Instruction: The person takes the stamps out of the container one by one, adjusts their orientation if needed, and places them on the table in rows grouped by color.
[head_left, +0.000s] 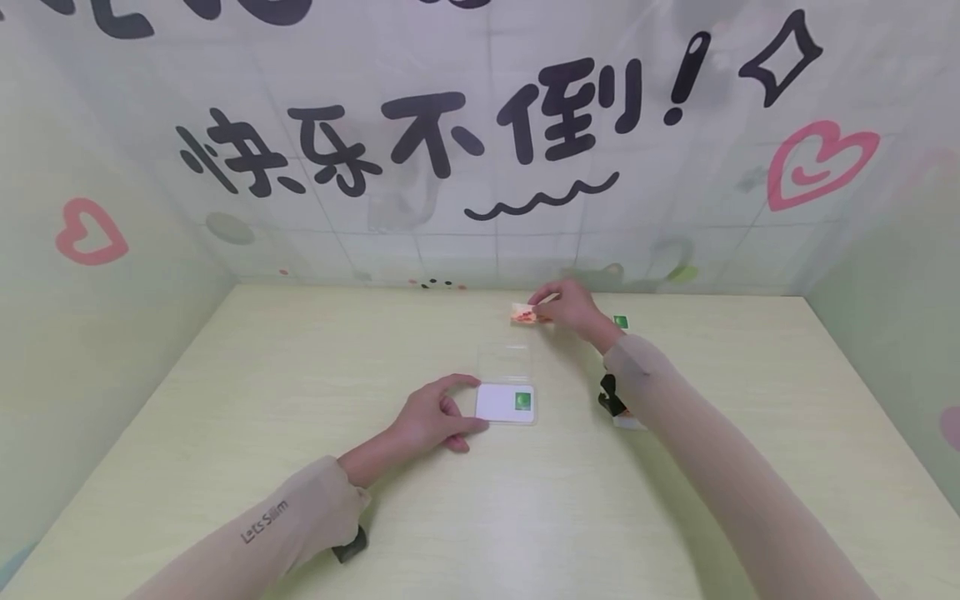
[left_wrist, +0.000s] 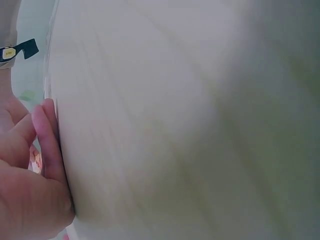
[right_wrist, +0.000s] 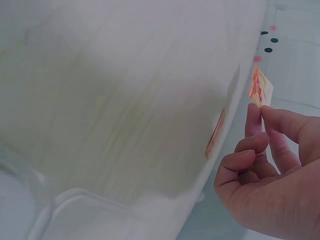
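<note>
Left hand (head_left: 438, 414): thumb and index finger part-spread, gripping the left end of a white, flat, rectangular case with a clear plastic rim (head_left: 495, 403), one digit at the far left corner, the other at the near; remaining fingers bent beneath the palm; beige sleeve with dark lettering (head_left: 264, 523), black strap at the wrist (head_left: 351, 546).

Right hand (head_left: 573, 308): thumb and forefinger closed in a pinch on one small, rectangular, orange-and-cream printed card (head_left: 522, 314), other fingers curled; card tilted up and apart from the tabletop in the right wrist view, near the back wall, beyond the case and slightly to its right.

Case: lies flat on the pale, wood-grained table (head_left: 315, 358); clear, transparent plastic lid (head_left: 505, 362) extends from its far side; one small green square picture (head_left: 522, 402) at the right end of the white panel.

Further items: one flat orange piece (right_wrist: 216, 135) on the table, below the pinched card; a second small green square (head_left: 620, 322), right of the right hand; a white-and-orange item (head_left: 628, 421), partly hidden by the right sleeve, details unclear; white back wall (head_left: 420, 200) with large black characters and pink hearts.
</note>
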